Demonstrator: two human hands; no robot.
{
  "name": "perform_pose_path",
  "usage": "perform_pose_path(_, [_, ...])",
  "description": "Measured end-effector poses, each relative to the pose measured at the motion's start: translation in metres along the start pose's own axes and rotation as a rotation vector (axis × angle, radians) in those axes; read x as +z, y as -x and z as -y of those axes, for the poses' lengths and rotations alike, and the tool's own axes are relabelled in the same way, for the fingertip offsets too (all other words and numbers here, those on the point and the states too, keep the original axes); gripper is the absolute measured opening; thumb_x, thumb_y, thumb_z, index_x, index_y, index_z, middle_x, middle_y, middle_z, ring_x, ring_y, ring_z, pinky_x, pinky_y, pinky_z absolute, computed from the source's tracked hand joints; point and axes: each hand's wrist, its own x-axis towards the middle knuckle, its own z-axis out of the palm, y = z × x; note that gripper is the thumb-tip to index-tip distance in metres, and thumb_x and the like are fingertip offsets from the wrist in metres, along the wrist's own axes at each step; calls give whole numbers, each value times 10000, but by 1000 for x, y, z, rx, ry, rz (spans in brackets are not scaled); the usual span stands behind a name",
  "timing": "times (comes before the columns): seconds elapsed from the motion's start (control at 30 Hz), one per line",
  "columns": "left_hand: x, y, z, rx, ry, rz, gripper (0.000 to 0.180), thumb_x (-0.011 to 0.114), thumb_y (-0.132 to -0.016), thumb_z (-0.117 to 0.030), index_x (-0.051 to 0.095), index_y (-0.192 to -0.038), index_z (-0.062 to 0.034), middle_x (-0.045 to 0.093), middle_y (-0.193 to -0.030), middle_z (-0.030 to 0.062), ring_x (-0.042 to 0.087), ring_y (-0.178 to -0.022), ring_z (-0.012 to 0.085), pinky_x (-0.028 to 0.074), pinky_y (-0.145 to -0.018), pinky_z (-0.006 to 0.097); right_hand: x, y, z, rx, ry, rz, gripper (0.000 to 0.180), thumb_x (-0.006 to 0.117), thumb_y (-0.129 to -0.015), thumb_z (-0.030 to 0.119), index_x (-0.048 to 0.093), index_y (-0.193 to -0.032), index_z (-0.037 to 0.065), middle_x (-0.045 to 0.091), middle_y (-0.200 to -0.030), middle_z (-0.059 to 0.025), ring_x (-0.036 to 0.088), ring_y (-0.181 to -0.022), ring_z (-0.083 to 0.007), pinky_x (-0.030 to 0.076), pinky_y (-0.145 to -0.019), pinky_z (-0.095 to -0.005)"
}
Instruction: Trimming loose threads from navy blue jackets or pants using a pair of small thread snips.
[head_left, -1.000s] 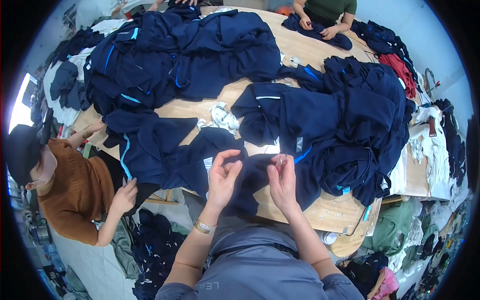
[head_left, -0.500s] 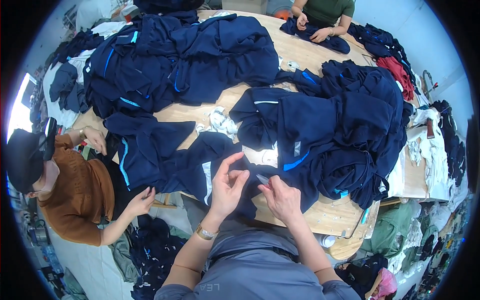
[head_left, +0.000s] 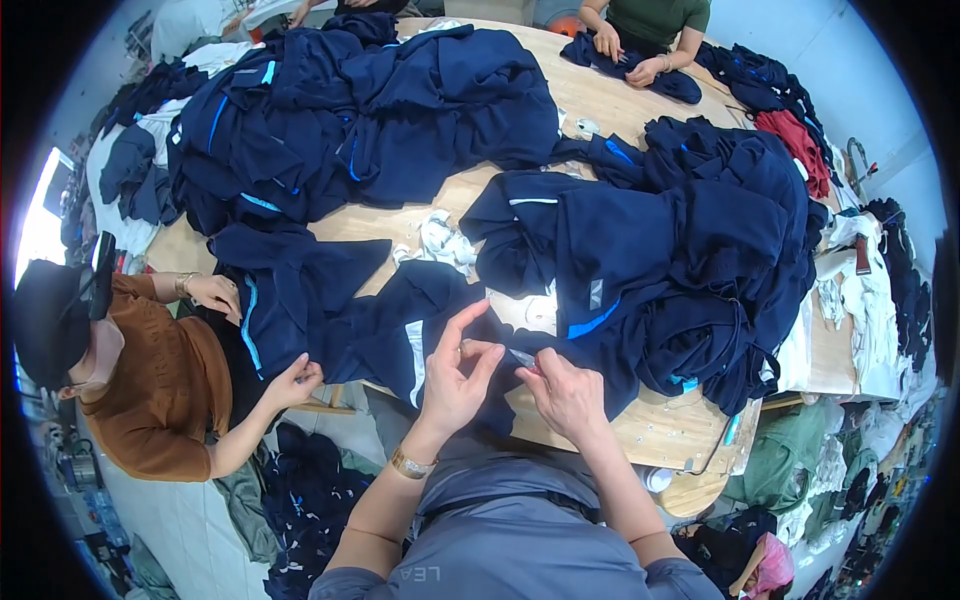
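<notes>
At the near edge of the wooden table (head_left: 600, 95), the person's left hand (head_left: 455, 375) and right hand (head_left: 568, 392) meet over a navy garment (head_left: 400, 330) that lies spread across that edge. The left hand's grip is half open: thumb and a lower finger pinch close together while the forefinger stands up straight; whether they hold cloth or a thread is too small to tell. The right hand's grip is closed, fingers curled around a small pale item at its fingertips, which touches or nearly touches the left fingertips. The garment runs leftward and away from both hands, its long axis lying roughly along the near edge, with a pale stripe just left of the left hand, so the left hand is nearer its bulk. A large pile of navy clothes (head_left: 680, 250) sits just beyond the right hand. At the left edge a co-worker in a brown shirt (head_left: 160, 390) holds another navy piece.
</notes>
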Motion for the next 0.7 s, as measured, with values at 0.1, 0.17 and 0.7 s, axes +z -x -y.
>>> perform_pose_path(0.1, [-4,0,5,-14,43,1,484,605,-833,-54,408,-1275,-57,631,-780,44,568,-726,64,430,-674,196,-4,-1,-3,27,-93,-22,277,594,-840,304,479,-785,58,579,-629,-105,583,-531,-288,439,-463,-354])
perform_pose_path(0.17, [-9,-5,3,-26,129,-50,454,562,-848,-11,393,-1267,-53,569,-764,-13,499,-679,30,397,-628,174,0,1,-12,269,-315,-65,254,597,-844,265,481,-843,38,576,-642,-132,589,-564,-313,442,-502,-363])
perform_pose_path(0.7, [-32,-10,15,206,-699,-236,398,568,-830,-93,472,-1213,-50,495,-1183,190,454,-1130,327,355,-939,406,48,-6,-39,339,-940,-157,356,703,-766,114,363,-864,79,441,-851,-15,446,-751,-82,387,-670,-222])
